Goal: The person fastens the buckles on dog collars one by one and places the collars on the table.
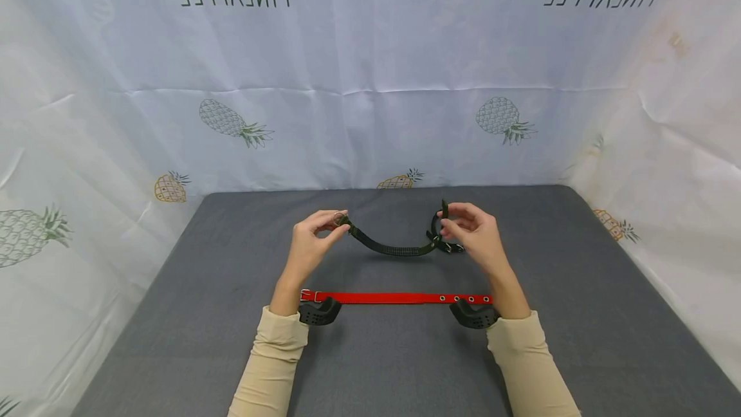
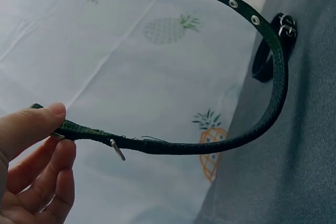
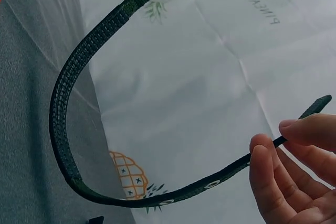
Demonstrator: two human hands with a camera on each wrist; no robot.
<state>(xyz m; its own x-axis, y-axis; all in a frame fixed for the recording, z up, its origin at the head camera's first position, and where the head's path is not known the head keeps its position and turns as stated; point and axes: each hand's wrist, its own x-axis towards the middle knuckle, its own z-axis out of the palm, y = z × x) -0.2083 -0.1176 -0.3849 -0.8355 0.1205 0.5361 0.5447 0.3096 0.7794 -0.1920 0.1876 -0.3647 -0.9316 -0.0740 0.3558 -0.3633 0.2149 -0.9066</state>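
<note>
A dark green collar (image 1: 393, 250) hangs in a sagging curve between both hands, above the table. My left hand (image 1: 309, 244) pinches its buckle end between thumb and fingers; a metal ring (image 2: 117, 149) dangles close by in the left wrist view. The other end, with metal eyelets (image 2: 233, 3), is pinched by my right hand (image 1: 478, 235), and its tip (image 3: 316, 105) sticks out past the thumb. Behind the green collar lies a black collar (image 1: 455, 248) with a metal buckle, curled on the table. Nearer me a red collar (image 1: 382, 298) lies stretched out straight.
The grey table (image 1: 191, 314) carries the collars. White cloth (image 1: 370, 50) with printed pineapples stands behind it and at both sides. Black wrist mounts (image 1: 320, 312) overlap the ends of the red collar in the head view.
</note>
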